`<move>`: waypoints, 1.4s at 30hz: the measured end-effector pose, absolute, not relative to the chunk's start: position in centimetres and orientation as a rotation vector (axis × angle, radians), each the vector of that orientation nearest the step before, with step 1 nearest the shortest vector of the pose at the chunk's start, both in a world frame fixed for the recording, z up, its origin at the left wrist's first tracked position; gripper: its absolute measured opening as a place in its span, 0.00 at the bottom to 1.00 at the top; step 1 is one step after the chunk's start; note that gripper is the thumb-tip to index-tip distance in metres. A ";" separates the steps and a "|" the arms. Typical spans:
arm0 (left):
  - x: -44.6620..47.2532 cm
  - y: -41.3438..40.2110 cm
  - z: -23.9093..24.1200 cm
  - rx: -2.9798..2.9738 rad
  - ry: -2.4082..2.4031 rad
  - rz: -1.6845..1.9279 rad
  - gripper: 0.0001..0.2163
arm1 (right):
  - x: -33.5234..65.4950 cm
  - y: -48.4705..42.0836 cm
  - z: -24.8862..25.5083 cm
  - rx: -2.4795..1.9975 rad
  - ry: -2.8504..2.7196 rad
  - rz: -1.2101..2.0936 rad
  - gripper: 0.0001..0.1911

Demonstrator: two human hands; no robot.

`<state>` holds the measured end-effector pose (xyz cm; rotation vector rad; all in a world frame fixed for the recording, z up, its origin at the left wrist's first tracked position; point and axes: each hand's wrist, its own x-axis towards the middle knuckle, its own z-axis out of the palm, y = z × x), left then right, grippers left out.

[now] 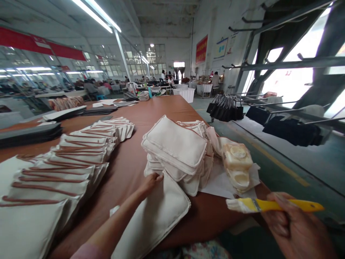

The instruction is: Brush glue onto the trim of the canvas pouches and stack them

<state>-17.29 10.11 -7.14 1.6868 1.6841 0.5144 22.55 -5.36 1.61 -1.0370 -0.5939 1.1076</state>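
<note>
My left hand (153, 182) pinches the upper corner of a cream fabric panel (159, 216) with stitched edges, which hangs tilted at the table's near edge. Right behind it rises a stack of similar cream panels (175, 144). In my right hand (289, 216) is a yellow-handled paintbrush (272, 205), its pale bristles pointing left. Beyond the brush, a cream plastic container (237, 162) with an opening at its near end rests on white paper (215, 181) at the table's right edge.
A long row of overlapping cream pieces with brown strips (67, 158) lies along the left of the brown-covered table (167, 104). Dark flat sheets (29, 133) are stacked at far left. Black bags (225, 108) hang from a metal rack on the right. People sit working farther back.
</note>
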 end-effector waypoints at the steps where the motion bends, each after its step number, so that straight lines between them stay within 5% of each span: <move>1: -17.1 9.8 -7.2 1.659 1.645 0.531 0.31 | 22.2 -5.1 1.4 -1.035 -0.601 1.112 0.24; 18: -10.0 1.8 -3.6 1.547 1.011 0.563 0.17 | 18.2 -3.7 1.3 -1.102 -0.903 0.974 0.14; 33: -8.4 0.5 -1.2 1.463 0.946 0.573 0.16 | 16.6 -3.3 2.3 -1.196 -1.549 0.372 0.10; 42: -8.6 -1.0 -1.9 2.063 0.961 0.672 0.10 | 17.4 -3.5 1.3 -1.188 -1.553 0.344 0.09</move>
